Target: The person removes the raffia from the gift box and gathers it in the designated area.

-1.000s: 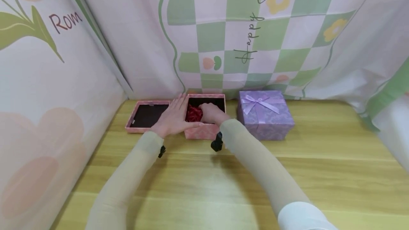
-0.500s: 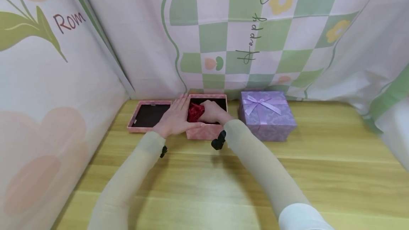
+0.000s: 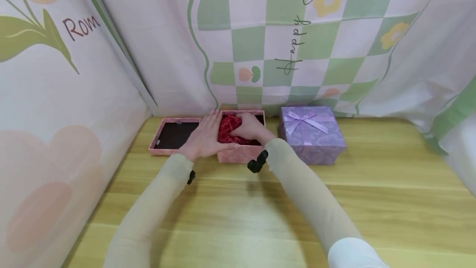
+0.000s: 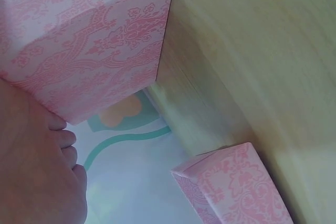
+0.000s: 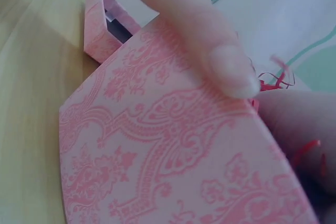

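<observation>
Left hand [image 3: 203,139]: straight-fingered against the pink box [image 3: 238,154].
Right hand [image 3: 252,129]: loosely curved at red shreds [image 3: 227,125]; we can't tell its grip.
Red shreds: inside the box; we'd settle them gently, box braced.

Pnk floral box [image 3: 236,155], red shreds [image 3: 227,126], purp. damask box [image 3: 320,144], grn/wht chkd cloth [image 3: 247,42]

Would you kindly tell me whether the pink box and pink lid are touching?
Apart; the left wrist view shows table between the pink box and pink lid.
</observation>
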### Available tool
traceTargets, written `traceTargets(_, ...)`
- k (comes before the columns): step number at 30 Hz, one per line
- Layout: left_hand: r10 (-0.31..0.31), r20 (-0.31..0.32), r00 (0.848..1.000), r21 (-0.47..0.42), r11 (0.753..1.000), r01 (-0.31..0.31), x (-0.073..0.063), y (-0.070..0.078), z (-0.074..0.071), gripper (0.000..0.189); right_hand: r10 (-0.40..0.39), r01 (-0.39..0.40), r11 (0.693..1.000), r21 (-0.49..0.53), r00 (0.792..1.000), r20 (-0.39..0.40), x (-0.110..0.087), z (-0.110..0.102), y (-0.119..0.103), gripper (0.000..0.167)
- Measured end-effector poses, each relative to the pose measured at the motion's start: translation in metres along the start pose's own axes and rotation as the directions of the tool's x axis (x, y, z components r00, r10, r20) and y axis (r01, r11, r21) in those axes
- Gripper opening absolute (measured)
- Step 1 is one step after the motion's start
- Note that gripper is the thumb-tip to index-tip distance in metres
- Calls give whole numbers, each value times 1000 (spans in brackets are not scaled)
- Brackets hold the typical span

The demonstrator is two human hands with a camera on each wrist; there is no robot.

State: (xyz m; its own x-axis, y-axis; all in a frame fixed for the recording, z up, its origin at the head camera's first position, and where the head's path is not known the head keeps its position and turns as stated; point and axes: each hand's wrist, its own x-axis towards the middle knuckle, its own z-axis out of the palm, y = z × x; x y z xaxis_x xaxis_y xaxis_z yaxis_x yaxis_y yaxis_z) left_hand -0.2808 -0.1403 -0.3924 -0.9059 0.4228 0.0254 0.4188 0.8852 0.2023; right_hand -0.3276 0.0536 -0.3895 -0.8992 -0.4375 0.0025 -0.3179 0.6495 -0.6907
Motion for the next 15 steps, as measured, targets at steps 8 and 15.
traceTargets(8, -15, 7, 1000, -4, 1000, 15, 0, 1, -1, 124, -31, 34, 999, 41, 996, -83, -6, -13, -3, 50)
traceTargets(15, -24, 18, 1000, 3, 1000, 24, -1, 1, -1, 125, -50, 64, 994, 92, 988, -146, -11, -20, -4, 54)
